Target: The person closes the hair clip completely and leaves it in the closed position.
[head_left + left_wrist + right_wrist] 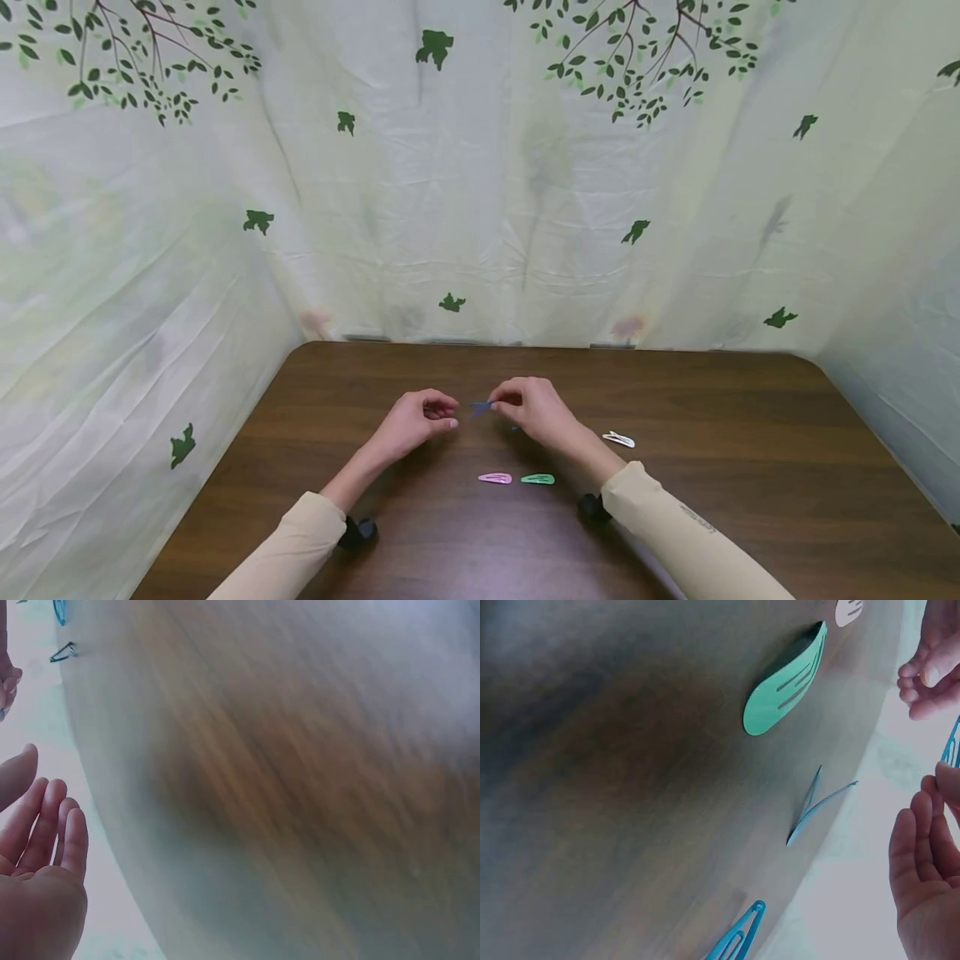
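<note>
My right hand [501, 402] hovers over the brown table [750, 467] and pinches a blue hair clip [480, 407] between thumb and fingers; the right wrist view shows only the edge of that clip [951, 746]. My left hand [442, 412] is just left of the clip, with loosely bent fingers [52, 825] that hold nothing. A pink clip [495, 478] and a green clip [537, 479] lie side by side nearer to me. A white clip [618, 439] lies right of the right wrist. In the right wrist view the green clip [784, 682] and two more blue clips [814, 806] [739, 937] lie on the wood.
A leaf-patterned cloth [480, 208] walls the table on the back, left and right. The table's far edge meets the cloth behind the hands. Black wrist cameras [358, 532] sit on both sleeves.
</note>
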### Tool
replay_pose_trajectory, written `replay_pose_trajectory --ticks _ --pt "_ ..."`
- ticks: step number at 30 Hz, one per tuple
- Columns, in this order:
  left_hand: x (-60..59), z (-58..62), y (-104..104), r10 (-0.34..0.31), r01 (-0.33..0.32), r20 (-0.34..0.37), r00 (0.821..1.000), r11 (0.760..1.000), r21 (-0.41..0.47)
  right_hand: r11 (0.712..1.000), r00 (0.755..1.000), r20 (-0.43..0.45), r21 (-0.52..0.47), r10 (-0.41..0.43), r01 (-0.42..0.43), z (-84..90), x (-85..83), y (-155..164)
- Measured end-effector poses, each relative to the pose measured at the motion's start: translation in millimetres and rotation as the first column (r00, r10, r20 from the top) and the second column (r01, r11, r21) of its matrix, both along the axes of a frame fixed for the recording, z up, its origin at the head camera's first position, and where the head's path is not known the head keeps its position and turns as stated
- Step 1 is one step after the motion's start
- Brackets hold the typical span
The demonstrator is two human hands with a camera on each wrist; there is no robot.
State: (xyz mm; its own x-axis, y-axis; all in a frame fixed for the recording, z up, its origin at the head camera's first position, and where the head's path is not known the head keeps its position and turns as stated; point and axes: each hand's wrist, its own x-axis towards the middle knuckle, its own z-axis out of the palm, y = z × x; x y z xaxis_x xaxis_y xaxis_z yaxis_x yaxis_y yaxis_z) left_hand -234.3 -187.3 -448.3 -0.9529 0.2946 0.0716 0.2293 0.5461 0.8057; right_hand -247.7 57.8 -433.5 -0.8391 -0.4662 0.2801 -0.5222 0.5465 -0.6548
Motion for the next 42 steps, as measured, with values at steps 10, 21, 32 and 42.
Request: replay_pose_trajectory --ticks 10,21,32,42 --pt "13.5 8.8 11 -0.015 0.014 -0.037 0.999 1.0 -0.013 0.994 0.999 -0.016 -0.109 -0.032 0.03 2.2 20.0 16" --pt "29.1 21.4 29 -0.027 0.03 -0.112 0.993 0.999 0.031 0.981 0.994 -0.088 -0.19 -0.06 0.043 5.1 42.2 35" --pt "51.0 39.6 39 -0.089 0.09 -0.183 0.979 0.996 -0.001 0.968 0.984 -0.124 -0.234 -0.124 0.093 12.3 69.4 44" --pt "76.0 50.6 52 -0.092 0.111 -0.223 0.97 0.991 0.071 0.948 0.97 -0.197 -0.309 -0.139 0.073 19.6 94.4 52"
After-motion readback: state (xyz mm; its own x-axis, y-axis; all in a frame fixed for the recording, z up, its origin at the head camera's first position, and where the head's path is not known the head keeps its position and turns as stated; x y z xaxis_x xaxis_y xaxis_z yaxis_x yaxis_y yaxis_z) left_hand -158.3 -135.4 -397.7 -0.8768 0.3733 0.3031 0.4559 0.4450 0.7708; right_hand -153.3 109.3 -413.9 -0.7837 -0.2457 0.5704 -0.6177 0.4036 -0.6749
